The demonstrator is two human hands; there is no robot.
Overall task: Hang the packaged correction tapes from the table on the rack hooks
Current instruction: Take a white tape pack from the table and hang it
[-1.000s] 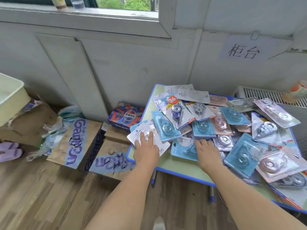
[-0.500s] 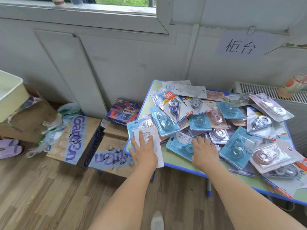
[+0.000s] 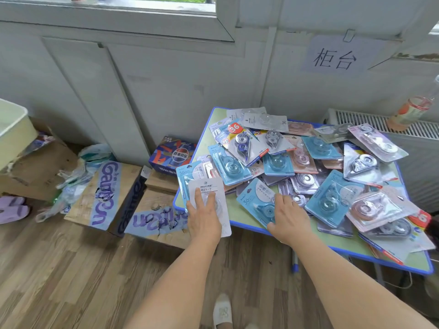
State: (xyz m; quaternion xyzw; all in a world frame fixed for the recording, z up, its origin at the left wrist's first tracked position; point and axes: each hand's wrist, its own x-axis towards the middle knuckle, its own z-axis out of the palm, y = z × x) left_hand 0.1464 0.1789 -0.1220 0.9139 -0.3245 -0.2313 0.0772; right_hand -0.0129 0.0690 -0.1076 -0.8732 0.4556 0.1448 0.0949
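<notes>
Head view: hands (image 3: 247, 216) half-covering two packs (image 3: 209, 195)

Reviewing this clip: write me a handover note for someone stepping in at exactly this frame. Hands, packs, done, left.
Left hand: flat, fingers straight, pressing the white pack that overhangs the table's near-left edge.
Right hand: fingers spread on the blue pack at the front of the heap; nothing gripped.
The pile of correction tape packs lies loose and overlapping on the green table.
Done: nothing shows as hung; no rack or hooks are in view.
Left: lift the packs and hang them all.
</notes>
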